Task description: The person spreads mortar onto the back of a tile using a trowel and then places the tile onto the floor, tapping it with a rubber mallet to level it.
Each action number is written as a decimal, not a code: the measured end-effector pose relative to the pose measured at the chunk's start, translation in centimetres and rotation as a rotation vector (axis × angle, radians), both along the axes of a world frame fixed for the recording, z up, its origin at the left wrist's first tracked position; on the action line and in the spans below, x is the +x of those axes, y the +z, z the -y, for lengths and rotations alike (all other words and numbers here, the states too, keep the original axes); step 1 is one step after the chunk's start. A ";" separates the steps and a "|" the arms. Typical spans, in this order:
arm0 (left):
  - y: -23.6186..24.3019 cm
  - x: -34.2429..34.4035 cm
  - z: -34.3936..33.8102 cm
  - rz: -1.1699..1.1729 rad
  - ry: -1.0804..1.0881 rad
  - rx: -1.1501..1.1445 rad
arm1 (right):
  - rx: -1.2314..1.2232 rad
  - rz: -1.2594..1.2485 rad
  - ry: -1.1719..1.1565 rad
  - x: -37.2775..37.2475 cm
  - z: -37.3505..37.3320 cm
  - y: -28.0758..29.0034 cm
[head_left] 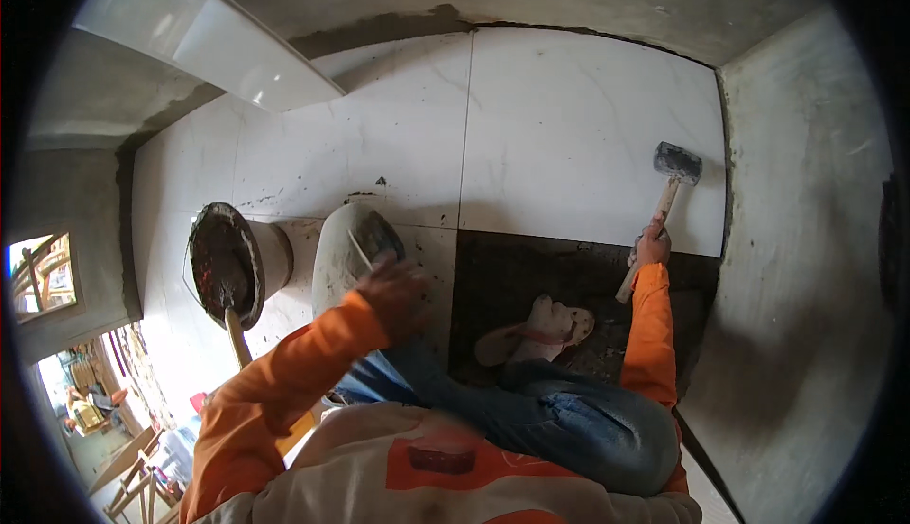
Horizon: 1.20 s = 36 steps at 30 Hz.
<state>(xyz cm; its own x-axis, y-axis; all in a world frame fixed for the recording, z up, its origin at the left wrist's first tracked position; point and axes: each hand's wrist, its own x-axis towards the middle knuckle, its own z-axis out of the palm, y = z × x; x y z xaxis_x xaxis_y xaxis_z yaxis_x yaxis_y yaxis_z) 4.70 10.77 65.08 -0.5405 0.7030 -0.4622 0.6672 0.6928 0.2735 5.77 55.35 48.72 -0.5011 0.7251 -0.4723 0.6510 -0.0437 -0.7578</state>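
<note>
My right hand is wrapped round the wooden handle of a rubber mallet. The mallet's dark head is over the right part of a large white marbled floor tile. Close to my raised knee is my left hand, smeared by motion. A thin pale stick shows just beyond its fingers, against the knee; whether the hand holds it I cannot tell. Below the tile's near edge is a dark patch of bare bedding, where my sandalled foot rests.
A bucket with dark mortar inside stands on the tiles at left, a wooden handle sticking out. A glossy white panel slants in from the upper left. Grey plastered walls enclose the floor. Wooden pieces lie at lower left.
</note>
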 end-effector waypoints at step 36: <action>-15.1 -25.4 -19.5 -0.372 0.451 0.167 | 0.117 -0.076 0.061 -12.0 -2.6 5.2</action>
